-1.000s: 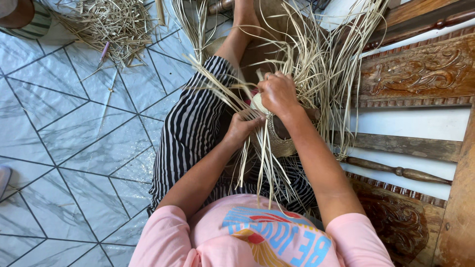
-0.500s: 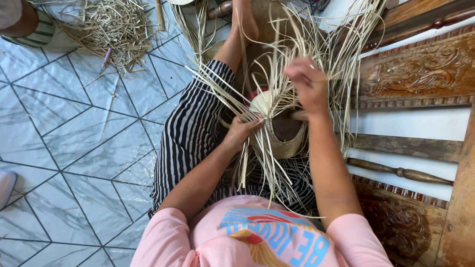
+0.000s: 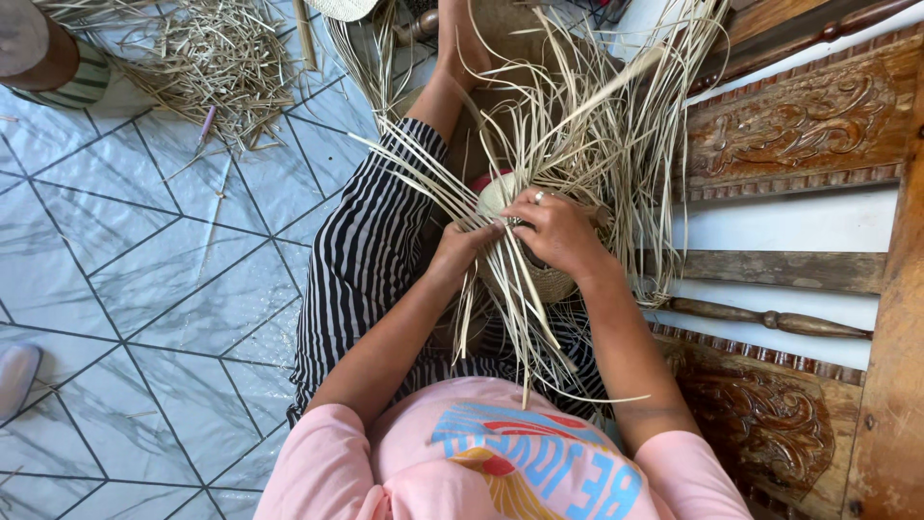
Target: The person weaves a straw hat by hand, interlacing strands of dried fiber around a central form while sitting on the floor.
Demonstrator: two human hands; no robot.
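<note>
Straw (image 3: 597, 144) fans stiff and pale around my weave (image 3: 539, 274). Left hand (image 3: 460, 248) pinches strands shut; right hand (image 3: 558, 231) curls closed over them. Scraps (image 3: 217, 58) litter glossy tiles (image 3: 144, 289).

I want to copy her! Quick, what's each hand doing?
Left hand: fingers pinched on pale straw strips.
Right hand: fingers curled over the woven piece, gripping strips.

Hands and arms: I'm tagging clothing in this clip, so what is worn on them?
Both arms are bare below short pink sleeves. The right hand wears a silver ring; the left hand shows no jewellery. No gloves or watch.
</note>
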